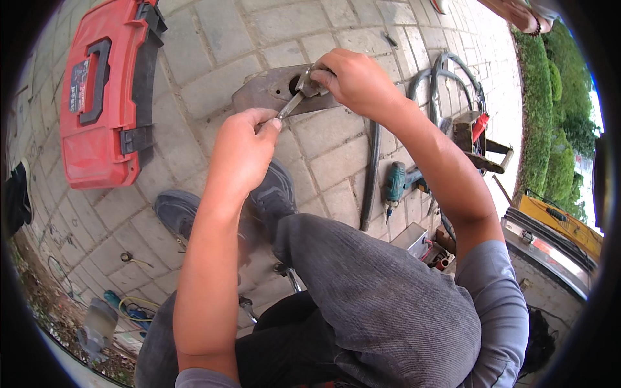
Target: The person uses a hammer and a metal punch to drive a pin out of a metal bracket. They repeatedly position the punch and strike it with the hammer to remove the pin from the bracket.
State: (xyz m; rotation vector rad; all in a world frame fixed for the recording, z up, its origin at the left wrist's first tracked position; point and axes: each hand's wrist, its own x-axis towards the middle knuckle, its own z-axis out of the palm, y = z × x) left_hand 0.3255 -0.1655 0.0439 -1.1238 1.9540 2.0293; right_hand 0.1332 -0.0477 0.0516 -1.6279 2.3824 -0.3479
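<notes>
My left hand (249, 145) is closed in a pinch on a slim metal rod (292, 103), which slants up toward my right hand. Thumb and fingers of my right hand (356, 77) grip a small, dull grey metal piece (313, 85), and the rod's far end meets it. Whether the rod sits inside that piece or only touches it, I cannot tell. Just beneath both hands is a flat brownish metal plate (259, 96) with a large round hole and a smaller one; my right hand covers part of it.
A red toolbox (97, 132) with black latches lies to the left. On the right are a teal power drill (396, 184), a thick dark hose (371, 187) and a metal tool with a red part (479, 127). Another person's hand (533, 24) shows at top right.
</notes>
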